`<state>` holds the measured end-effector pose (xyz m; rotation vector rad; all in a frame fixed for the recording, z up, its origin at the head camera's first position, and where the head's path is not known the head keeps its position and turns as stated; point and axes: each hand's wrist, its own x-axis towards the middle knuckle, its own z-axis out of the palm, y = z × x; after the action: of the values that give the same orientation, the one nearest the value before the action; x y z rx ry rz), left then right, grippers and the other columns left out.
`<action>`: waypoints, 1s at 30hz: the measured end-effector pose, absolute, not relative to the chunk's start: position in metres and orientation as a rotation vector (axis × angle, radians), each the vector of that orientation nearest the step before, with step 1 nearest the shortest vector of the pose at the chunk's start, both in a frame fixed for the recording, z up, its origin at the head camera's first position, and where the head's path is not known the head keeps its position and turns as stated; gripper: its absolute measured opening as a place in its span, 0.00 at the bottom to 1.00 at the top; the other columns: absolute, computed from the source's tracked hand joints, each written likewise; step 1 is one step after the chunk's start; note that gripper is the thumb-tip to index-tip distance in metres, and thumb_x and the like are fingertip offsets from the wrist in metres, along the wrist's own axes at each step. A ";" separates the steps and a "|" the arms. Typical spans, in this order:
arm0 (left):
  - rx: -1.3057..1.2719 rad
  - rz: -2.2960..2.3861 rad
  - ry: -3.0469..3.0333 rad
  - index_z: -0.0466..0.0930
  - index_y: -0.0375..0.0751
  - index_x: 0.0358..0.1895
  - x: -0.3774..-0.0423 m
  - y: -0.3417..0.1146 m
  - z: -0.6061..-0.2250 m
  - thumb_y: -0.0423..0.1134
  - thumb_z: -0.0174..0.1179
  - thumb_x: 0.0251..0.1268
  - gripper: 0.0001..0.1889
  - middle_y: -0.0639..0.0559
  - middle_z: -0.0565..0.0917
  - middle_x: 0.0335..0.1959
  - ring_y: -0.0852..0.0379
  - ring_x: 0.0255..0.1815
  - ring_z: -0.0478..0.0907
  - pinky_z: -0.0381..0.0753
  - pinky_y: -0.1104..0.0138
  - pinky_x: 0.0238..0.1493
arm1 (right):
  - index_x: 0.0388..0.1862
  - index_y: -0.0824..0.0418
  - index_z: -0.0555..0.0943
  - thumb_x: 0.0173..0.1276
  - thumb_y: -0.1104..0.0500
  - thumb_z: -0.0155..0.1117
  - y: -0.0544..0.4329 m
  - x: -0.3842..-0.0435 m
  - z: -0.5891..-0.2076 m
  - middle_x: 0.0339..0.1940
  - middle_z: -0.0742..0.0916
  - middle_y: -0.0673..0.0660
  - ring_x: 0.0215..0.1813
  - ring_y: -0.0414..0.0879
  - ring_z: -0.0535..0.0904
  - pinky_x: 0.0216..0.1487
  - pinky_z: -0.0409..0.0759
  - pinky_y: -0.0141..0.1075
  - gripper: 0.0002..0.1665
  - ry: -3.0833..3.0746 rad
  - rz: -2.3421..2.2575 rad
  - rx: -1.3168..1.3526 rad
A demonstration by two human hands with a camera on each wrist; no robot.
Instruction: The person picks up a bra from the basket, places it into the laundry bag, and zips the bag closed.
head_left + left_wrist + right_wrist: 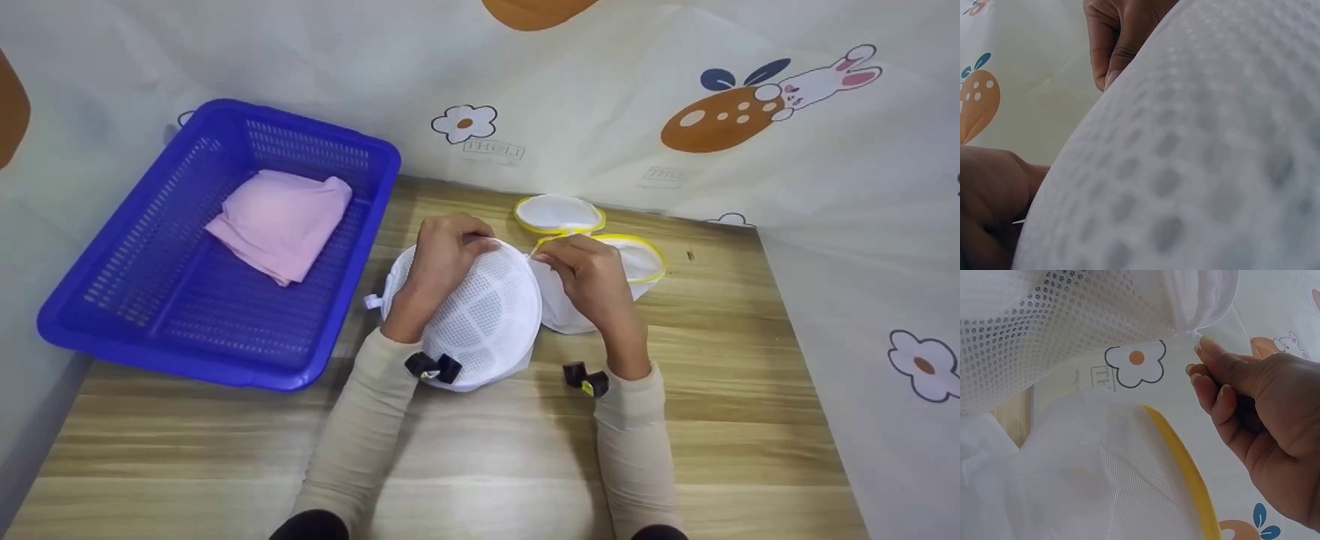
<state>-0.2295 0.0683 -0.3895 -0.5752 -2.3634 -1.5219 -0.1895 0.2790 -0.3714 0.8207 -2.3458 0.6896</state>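
Note:
A round white mesh laundry bag (pixel 480 322) stands tilted over the table in the head view. My left hand (pixel 442 259) grips its upper edge, thumb on the near side and fingers behind it. At the bag's right edge my right hand (pixel 589 274) pinches a small white zipper pull (pixel 1197 333) between thumb and fingertips. Mesh fills most of the left wrist view, hiding part of the left hand (pixel 994 197). Behind the right hand sits a second white mesh bag (pixel 634 259) with yellow trim, its round lid (pixel 559 212) laid back.
A blue plastic basket (pixel 360 247) stands at the left, with a folded pink cloth item (pixel 281 221) inside. The wood-grain table (pixel 735 420) meets a printed wall covering (pixel 585 97) at the back and right. A small white loop (pixel 373 301) sticks out from the bag's left side.

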 end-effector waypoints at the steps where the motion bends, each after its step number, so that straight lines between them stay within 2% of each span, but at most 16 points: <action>1: -0.576 -1.522 -2.361 0.88 0.36 0.28 -0.229 0.069 -0.389 0.32 0.71 0.50 0.03 0.49 0.87 0.28 0.54 0.31 0.83 0.79 0.63 0.39 | 0.32 0.63 0.87 0.59 0.65 0.70 0.280 -0.189 -0.372 0.29 0.87 0.55 0.35 0.46 0.83 0.37 0.81 0.38 0.03 -2.347 0.687 0.818; 16: -0.621 -1.487 -2.321 0.87 0.35 0.29 -0.232 0.073 -0.388 0.35 0.70 0.51 0.06 0.48 0.87 0.28 0.53 0.31 0.83 0.79 0.64 0.38 | 0.31 0.63 0.87 0.58 0.67 0.70 0.282 -0.192 -0.371 0.28 0.87 0.54 0.34 0.47 0.83 0.37 0.81 0.39 0.02 -2.308 0.687 0.797; 30: -0.503 -1.476 -2.320 0.88 0.35 0.28 -0.225 0.067 -0.390 0.31 0.71 0.49 0.03 0.47 0.86 0.27 0.53 0.31 0.83 0.80 0.63 0.37 | 0.32 0.64 0.87 0.60 0.65 0.69 0.278 -0.190 -0.374 0.29 0.87 0.55 0.34 0.47 0.83 0.36 0.81 0.38 0.03 -2.335 0.703 0.810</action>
<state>-0.2254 0.0667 -0.3896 -0.5029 -2.3204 -1.4763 -0.1904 0.2776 -0.3743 0.8100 -2.3349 0.7030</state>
